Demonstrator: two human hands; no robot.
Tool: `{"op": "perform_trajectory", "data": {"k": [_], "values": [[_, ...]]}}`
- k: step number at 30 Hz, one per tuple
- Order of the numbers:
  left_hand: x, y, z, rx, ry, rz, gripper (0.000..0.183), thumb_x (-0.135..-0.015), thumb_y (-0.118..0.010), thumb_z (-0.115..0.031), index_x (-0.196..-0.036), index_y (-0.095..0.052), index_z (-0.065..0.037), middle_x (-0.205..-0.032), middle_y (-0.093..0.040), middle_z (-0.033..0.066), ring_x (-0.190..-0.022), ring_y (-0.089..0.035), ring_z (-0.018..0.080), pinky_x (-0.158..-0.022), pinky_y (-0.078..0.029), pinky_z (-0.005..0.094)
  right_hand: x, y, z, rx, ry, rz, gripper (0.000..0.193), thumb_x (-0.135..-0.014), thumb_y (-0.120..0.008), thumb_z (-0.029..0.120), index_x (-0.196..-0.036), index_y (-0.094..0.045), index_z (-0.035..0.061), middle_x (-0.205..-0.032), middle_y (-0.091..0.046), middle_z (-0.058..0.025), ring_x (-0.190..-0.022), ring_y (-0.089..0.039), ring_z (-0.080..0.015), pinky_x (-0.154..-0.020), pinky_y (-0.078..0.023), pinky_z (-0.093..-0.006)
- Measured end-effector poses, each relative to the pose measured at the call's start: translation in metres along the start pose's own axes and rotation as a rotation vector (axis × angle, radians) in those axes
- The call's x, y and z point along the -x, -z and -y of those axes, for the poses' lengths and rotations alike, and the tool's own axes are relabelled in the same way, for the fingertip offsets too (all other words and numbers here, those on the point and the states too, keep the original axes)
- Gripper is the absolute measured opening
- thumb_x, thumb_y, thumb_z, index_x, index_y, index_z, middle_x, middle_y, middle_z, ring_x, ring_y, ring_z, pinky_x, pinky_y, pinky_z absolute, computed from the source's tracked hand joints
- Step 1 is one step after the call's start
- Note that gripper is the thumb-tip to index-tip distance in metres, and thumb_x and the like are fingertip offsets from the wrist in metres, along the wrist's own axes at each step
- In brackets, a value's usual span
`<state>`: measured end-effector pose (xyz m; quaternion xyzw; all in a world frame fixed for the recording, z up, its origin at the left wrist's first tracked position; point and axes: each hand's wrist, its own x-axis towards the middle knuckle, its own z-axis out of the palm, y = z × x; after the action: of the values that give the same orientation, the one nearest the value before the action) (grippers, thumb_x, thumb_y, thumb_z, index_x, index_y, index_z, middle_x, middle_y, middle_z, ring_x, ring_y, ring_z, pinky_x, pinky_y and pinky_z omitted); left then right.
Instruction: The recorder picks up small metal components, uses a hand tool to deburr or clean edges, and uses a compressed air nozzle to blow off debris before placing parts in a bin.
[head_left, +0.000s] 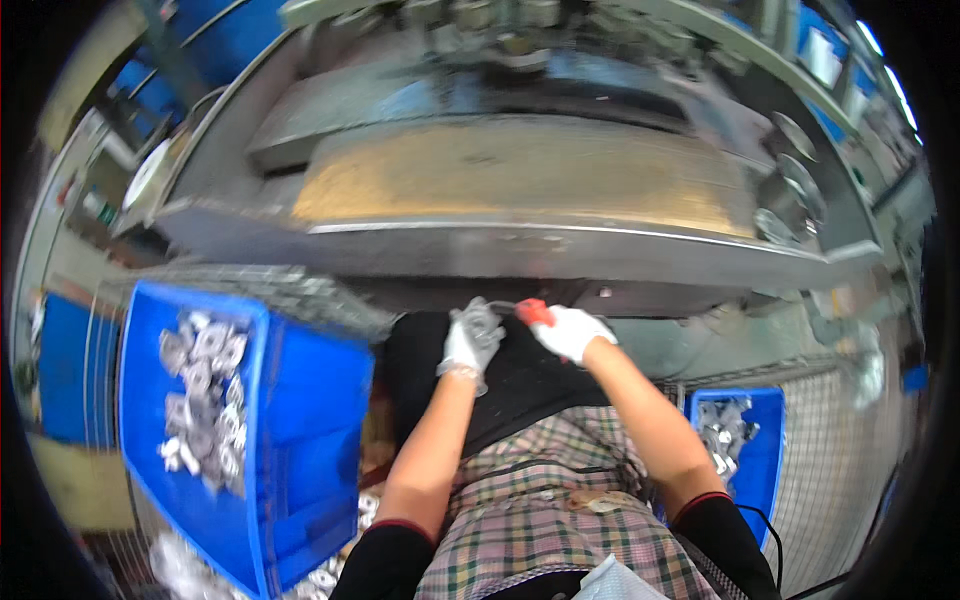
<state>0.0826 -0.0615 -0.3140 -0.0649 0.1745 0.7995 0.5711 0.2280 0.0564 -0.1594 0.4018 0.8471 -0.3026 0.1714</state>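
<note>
We have both hands at mid-frame, white gloves on, forearms rising from the lower edge. Left hand (467, 349): fingers closed around a grey metal part (480, 316), just left of frame centre. Right hand (574, 335): clenched on a red-handled tool (534, 311), right of the part; a thin grey piece runs from the red end toward the part, but blur hides whether they touch, so we can't tell. Both hands sit above the black cloth (520, 380) over the lap, with the plaid apron (540, 540) below it at bottom centre.

Left side of frame: we log a large blue bin (312, 440), tilted in view, with a heap of loose metal pieces (205, 400) inside. Lower right: a smaller-looking blue bin (768, 440), grey pieces (724, 430) in it, partly behind the right forearm. Lower left corner: clear plastic (185, 562), crumpled. Across the upper half we get a metal bench (480, 250) with a yellowish board (520, 175) on it; shiny round metal items (795, 195) at its right end, too blurred to name.
</note>
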Motion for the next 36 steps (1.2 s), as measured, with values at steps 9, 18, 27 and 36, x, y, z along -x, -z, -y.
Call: {"op": "perform_trajectory", "data": {"k": [9,18,27,36], "values": [[0.01,0.029,-0.04,-0.107,0.117,0.562,0.043,-0.102,-0.03,-0.045,-0.108,-0.06,-0.015,-0.104,-0.062,0.0015,-0.106,-0.055,0.0204,-0.086,-0.048,0.0393,0.014,-0.01,0.012,-0.043,0.141,-0.026,0.045,-0.087,-0.049,0.042,-0.105,-0.069,0.0066,-0.105,-0.069,-0.0195,-0.098,-0.067,-0.0369,-0.086,-0.052,-0.0449],[0.019,0.033,-0.047,-0.205,-0.031,0.017,0.043,-0.091,-0.052,-0.06,-0.102,-0.064,-0.021,-0.089,-0.062,-0.0007,-0.074,-0.054,0.0183,-0.063,-0.043,0.029,0.086,0.004,-0.006,-0.025,0.254,0.081,0.042,-0.089,-0.048,0.043,-0.108,-0.062,0.0083,-0.104,-0.068,-0.0198,-0.098,-0.064,-0.0396,-0.088,-0.049,-0.0458],[0.07,-0.076,-0.024,-0.316,0.176,-0.133,0.05,-0.091,-0.057,-0.057,-0.119,-0.059,-0.016,-0.099,-0.064,0.0087,-0.078,-0.06,0.027,-0.065,-0.049,0.034,0.148,0.054,-0.105,-0.271,0.296,-0.305,0.046,-0.087,-0.06,0.045,-0.121,-0.061,0.0133,-0.108,-0.068,-0.0182,-0.098,-0.065,-0.0388,-0.087,-0.051,-0.0416],[0.121,-0.262,-0.057,-1.129,-0.172,0.373,0.067,-0.089,-0.067,-0.03,-0.143,-0.041,0.001,-0.112,-0.06,0.0116,-0.075,-0.06,0.0112,-0.058,-0.049,0.0213,0.207,0.132,-0.236,-0.657,-0.159,-1.34,0.035,-0.083,-0.07,0.014,-0.115,-0.063,0.0012,-0.104,-0.068,-0.0024,-0.092,-0.06,-0.0104,-0.082,-0.048,-0.0279]]}}
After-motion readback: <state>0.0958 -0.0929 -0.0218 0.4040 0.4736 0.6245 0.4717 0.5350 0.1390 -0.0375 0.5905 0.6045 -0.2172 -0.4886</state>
